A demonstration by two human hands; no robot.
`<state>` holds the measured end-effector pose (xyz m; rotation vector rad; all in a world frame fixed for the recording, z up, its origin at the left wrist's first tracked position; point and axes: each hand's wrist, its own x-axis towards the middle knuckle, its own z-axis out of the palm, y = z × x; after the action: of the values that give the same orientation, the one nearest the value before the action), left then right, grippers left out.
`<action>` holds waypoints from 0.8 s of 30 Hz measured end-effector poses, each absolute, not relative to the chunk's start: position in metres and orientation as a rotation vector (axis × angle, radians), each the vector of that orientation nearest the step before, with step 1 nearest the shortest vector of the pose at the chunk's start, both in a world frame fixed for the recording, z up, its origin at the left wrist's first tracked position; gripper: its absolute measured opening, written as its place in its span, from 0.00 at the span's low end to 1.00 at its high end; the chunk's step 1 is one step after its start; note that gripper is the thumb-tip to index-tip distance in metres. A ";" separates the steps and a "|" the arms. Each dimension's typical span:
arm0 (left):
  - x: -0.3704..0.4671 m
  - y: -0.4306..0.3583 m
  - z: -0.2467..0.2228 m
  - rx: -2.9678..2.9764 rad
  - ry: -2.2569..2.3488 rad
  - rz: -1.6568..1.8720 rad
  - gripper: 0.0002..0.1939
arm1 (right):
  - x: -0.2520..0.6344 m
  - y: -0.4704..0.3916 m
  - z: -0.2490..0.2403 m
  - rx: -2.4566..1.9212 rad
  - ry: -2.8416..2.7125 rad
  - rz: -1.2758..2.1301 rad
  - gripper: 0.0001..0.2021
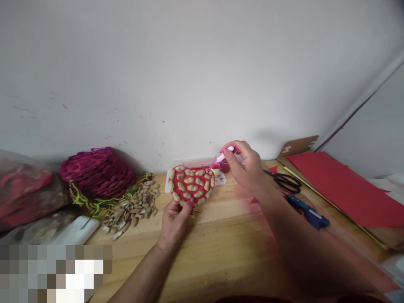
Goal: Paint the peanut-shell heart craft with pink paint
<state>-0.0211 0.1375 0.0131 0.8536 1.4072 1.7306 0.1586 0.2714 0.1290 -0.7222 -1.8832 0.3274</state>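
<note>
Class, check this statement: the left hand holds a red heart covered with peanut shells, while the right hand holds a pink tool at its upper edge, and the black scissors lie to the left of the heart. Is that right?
Not quite. The head view shows the black scissors to the right of the red heart, beyond the right hand. The rest stands: the left hand holds the heart, the right holds the pink tool.

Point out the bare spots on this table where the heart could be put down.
Bare wood lies between the two forearms, below the heart held by the left hand. A smaller patch sits between the shells and left wrist. Crowded: right side, with scissors, glue gun, red paper; left, bags.
</note>
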 end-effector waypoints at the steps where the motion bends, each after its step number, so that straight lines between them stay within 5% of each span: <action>1: -0.021 0.137 0.014 0.860 1.409 1.735 0.22 | 0.159 0.271 0.129 -0.717 -1.883 0.328 0.09; 24: -0.019 0.138 0.012 0.761 1.377 1.723 0.26 | 0.160 0.279 0.127 -0.719 -1.904 0.324 0.11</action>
<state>-0.0193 0.1383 0.0125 0.7606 1.3769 1.7230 0.1597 0.2792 0.1269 -0.7185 -1.9035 0.3240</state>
